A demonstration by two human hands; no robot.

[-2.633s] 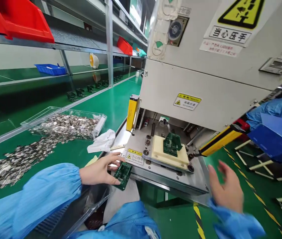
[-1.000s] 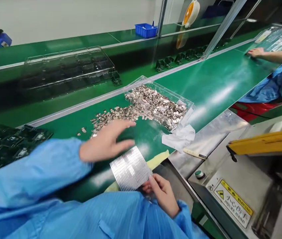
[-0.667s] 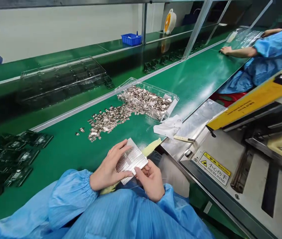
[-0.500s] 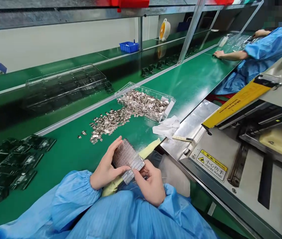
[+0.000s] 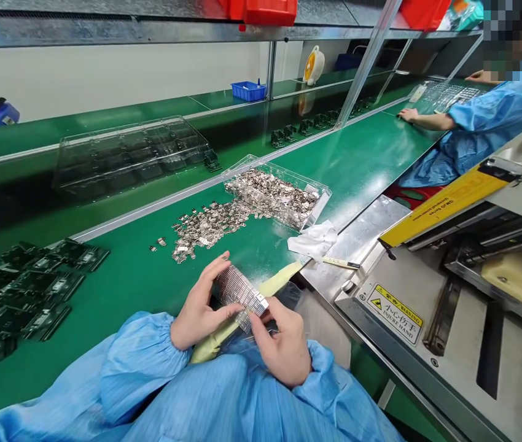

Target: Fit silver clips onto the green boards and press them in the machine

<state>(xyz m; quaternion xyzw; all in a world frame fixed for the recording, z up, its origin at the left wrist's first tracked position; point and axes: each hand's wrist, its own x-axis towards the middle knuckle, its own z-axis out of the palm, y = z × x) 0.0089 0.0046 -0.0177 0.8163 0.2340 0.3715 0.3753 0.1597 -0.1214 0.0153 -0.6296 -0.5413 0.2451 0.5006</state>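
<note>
A silver block of small metal pieces in close rows [image 5: 239, 290] is held up in front of my blue gown, tilted. My left hand [image 5: 199, 312] grips its left side, fingers behind the far edge and thumb across the near face. At the lower right corner my right hand [image 5: 285, 345] pinches the block between thumb and fingers; some of those fingertips are hidden behind it. Beyond the hands, a pile of loose small metal parts [image 5: 206, 228] lies on the green bench [image 5: 141, 276]. It spills from a clear plastic tray [image 5: 323, 199] full of the same parts.
Dark circuit boards [image 5: 35, 282] lie at the left. A white cloth [image 5: 314, 239], a yellow strip [image 5: 279, 279] and a pale marked stick [image 5: 341, 264] are near the bench edge. A metal machine [image 5: 394, 313] stands at my right. A co-worker's arm [image 5: 431, 121] rests farther along.
The block tilts more away, so its face looks narrower. Both hands keep their hold on it. The whole view has shifted slightly.
</note>
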